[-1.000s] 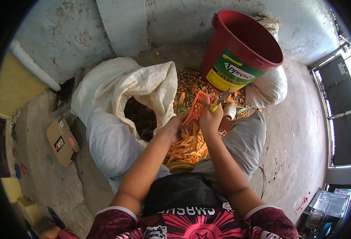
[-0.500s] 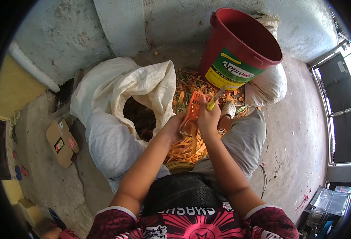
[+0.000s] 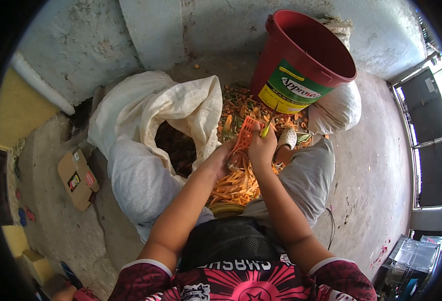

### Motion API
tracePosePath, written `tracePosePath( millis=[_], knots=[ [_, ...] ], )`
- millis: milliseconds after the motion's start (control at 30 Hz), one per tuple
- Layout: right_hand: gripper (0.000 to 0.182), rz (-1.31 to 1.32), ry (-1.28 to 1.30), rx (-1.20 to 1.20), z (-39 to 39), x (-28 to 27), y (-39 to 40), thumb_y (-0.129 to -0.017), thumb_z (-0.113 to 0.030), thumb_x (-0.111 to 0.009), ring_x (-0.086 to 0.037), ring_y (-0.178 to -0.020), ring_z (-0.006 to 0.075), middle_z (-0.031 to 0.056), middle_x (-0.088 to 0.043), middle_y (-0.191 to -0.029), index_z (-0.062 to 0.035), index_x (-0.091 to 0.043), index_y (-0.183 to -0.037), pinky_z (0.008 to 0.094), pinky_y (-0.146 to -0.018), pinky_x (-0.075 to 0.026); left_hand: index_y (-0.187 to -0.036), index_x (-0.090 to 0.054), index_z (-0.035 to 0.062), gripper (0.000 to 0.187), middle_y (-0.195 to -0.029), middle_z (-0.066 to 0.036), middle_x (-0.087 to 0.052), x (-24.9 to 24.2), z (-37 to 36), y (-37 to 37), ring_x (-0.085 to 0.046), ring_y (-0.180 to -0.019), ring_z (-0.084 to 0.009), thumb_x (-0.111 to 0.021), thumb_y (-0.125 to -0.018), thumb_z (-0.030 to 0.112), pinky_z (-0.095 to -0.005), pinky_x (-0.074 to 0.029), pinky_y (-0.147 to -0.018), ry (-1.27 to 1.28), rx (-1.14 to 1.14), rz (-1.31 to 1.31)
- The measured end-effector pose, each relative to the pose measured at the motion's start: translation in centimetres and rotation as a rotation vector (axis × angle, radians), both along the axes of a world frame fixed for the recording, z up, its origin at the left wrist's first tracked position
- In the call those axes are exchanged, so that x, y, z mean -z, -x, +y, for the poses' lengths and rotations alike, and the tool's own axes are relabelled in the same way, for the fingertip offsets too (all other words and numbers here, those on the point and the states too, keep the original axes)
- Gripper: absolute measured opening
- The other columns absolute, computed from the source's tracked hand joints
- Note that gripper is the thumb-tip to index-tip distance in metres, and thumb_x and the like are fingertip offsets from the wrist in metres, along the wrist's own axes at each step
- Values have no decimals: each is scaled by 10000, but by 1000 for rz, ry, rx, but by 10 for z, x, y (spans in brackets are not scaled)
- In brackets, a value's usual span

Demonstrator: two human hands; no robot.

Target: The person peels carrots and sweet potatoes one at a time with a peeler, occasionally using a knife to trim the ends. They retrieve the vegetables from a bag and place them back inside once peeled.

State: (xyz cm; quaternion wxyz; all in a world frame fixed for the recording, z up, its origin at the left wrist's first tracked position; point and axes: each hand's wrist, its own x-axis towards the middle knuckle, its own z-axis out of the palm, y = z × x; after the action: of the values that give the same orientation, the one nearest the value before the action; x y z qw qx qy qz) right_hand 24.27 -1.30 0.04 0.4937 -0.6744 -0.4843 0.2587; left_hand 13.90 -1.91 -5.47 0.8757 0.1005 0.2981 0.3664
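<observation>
Between my hands, tilted, is an orange plastic piece full of holes. My left hand is closed around its lower left side, and its fingertips are partly hidden. My right hand grips a yellow-handled knife, its blade pointing up and away from me, with the thumb against the plastic piece. Below my hands, orange shreds fill a round yellow-rimmed container between my legs. A pale woven sack stands gaping beside my left hand, dark stuff inside it.
A tall maroon bucket with a margarine label stands ahead to the right, against a filled white sack. Orange and green scraps litter the floor before it. Flattened cardboard lies at left. A concrete wall closes the back.
The knife has swung a little left, its blade now more upright. My right hand and the orange plastic piece have tilted slightly; the left hand has barely moved.
</observation>
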Motion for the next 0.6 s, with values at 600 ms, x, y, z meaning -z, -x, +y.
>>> tracePosePath(
  millis=[600],
  knots=[
    [165,232,-232,191,49,21,-79,-839,-138,-439,-482,-572,142,77,-513,-671,15,-498,-822,283,-522,-376,-954,-421,57,347,-711,-49,-463,-25,-4,5,-468,-585,-130,-359,-864,386,-239,-413,-464,-25,196,3]
  ],
)
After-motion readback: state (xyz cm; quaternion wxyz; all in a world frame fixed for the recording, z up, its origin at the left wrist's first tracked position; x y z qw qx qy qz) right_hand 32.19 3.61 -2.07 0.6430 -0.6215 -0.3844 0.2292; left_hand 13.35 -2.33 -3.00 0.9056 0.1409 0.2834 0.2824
